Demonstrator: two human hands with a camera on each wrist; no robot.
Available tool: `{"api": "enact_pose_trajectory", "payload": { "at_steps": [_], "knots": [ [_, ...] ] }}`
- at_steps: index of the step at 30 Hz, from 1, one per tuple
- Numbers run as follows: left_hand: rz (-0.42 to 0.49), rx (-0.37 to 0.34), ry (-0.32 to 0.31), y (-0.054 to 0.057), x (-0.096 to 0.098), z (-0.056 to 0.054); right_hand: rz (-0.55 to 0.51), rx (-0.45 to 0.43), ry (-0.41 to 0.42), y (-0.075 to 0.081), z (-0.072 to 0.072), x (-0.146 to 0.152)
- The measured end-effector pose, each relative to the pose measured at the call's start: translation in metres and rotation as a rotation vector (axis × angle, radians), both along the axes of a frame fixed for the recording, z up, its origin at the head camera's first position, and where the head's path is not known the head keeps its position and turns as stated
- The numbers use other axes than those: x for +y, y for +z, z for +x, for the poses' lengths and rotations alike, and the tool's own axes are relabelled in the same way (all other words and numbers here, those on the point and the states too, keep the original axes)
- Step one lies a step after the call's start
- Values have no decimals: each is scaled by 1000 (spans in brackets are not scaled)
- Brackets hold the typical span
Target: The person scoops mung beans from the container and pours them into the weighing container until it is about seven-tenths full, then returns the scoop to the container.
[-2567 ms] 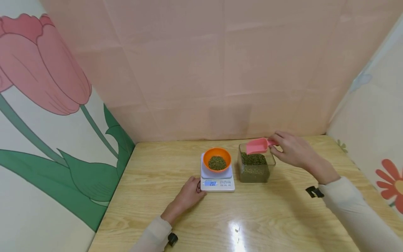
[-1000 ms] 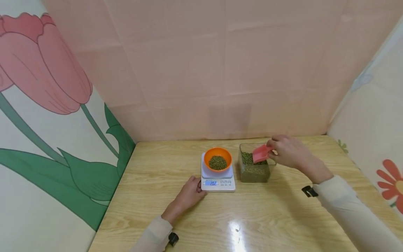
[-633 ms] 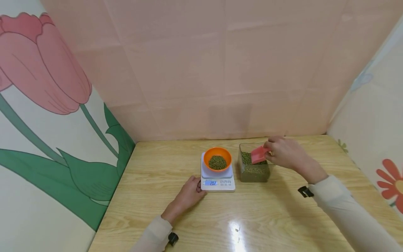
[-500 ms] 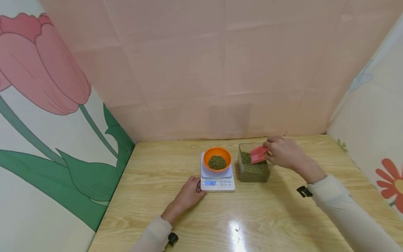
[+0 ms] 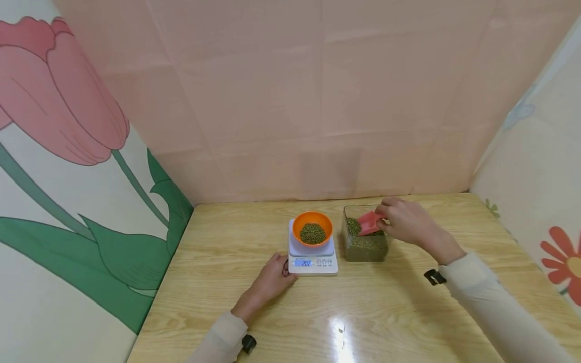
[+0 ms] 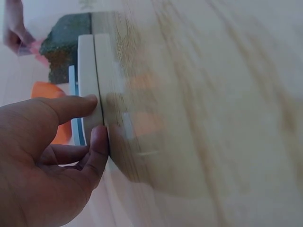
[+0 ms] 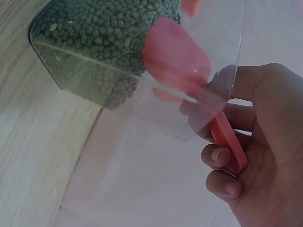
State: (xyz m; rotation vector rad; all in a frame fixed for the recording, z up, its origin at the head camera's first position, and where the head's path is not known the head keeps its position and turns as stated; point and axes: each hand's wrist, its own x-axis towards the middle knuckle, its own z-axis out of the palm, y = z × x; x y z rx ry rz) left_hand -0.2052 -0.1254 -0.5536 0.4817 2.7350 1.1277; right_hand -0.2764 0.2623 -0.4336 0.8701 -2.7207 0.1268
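Note:
My right hand [image 5: 406,219] grips the handle of a pink scoop [image 7: 175,54]. The scoop's bowl is tilted down inside a clear plastic container [image 5: 365,252], against the green mung beans [image 7: 102,28] that partly fill it. Left of the container stands a white kitchen scale [image 5: 313,269], its lit display apparently reading 202. On its platform sits an orange bowl [image 5: 326,219] with a heap of mung beans [image 5: 312,234]. My left hand [image 5: 274,280] holds the scale's front left corner, thumb at the front and fingers curled at the side.
A wood-grain table [image 5: 218,262] carries everything. Behind it rises a wall covered in pink sheet [image 5: 254,116]; painted walls flank it, with a tulip [image 5: 68,101] at left and a red flower [image 5: 563,262] at right. The container's clear wall [image 7: 189,123] stands before the right fingers.
From above the container, the scoop has gone down into the beans and shifted slightly left. The right hand moved with it. The left hand, scale and bowl stayed in place; the reading looks the same.

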Motion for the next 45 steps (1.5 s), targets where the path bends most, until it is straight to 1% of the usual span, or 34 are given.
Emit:
{"api": "enact_pose_trajectory", "payload": {
  "at_steps": [5,12,19,27,34,41,45],
  "knots": [
    [6,-6,-1,2,0,1,-8,18,4,-3,-2,-1],
    [1,10,-6,3,1,-1,-24,39,8,-6,-3,-3],
    [6,7,3,3,1,0,-48,13,2,-12,-2,-7],
    [6,21,-7,1,0,-1,-54,3,-9,-13,-2,-11],
    [12,5,-7,0,0,-1,-61,-16,-3,-16,-4,-12],
    [23,7,-15,-1,-1,-1,-64,-21,-3,-18,-5,-13],
    [21,10,-18,-1,0,-2,-67,-38,-4,-17,-6,-14]
  ]
}}
